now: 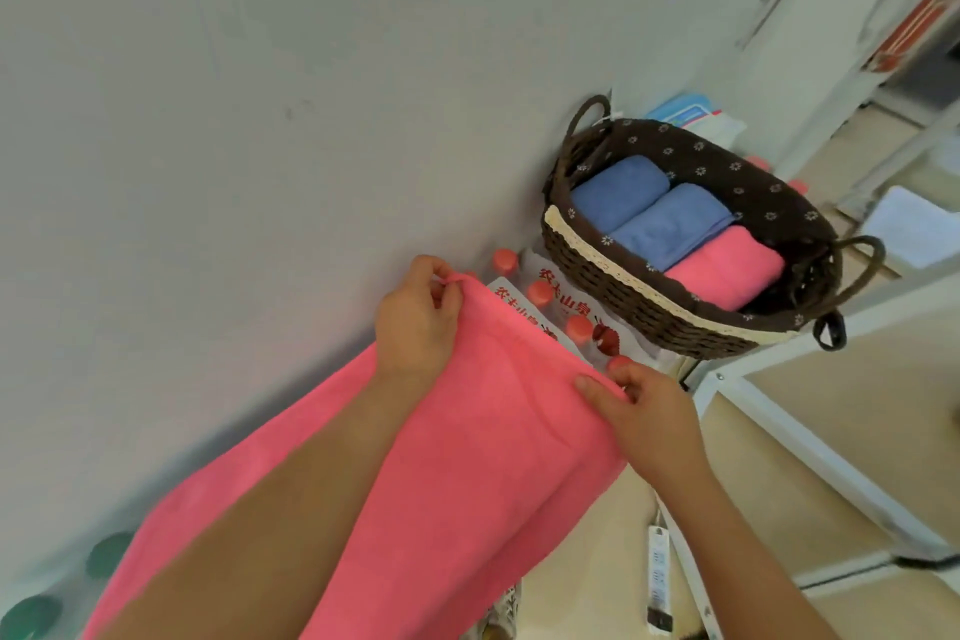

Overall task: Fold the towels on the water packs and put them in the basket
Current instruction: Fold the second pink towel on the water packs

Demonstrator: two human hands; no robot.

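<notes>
Pink terry towel [467,457] lies stretched in a long band from the lower left of the frame up to the centre, over the shrink-wrapped water packs [566,307] with red caps, against the wall. I hold its far short edge by both corners. My left hand [415,322] pinches the upper corner between thumb and curled fingers [436,271], and my right hand [649,421] pinches the corner nearer the frame's right the same way.

To fold well, I judge I should pull this edge taut so no wrinkle runs between my hands. Then I should carry both corners back together to meet the opposite edge squarely.

The dark brown woven wicker basket [587,265], at the upper right, already holds two folded blue towels [618,192] and one folded pink towel [727,270]. There looks to be room at its right end.
</notes>
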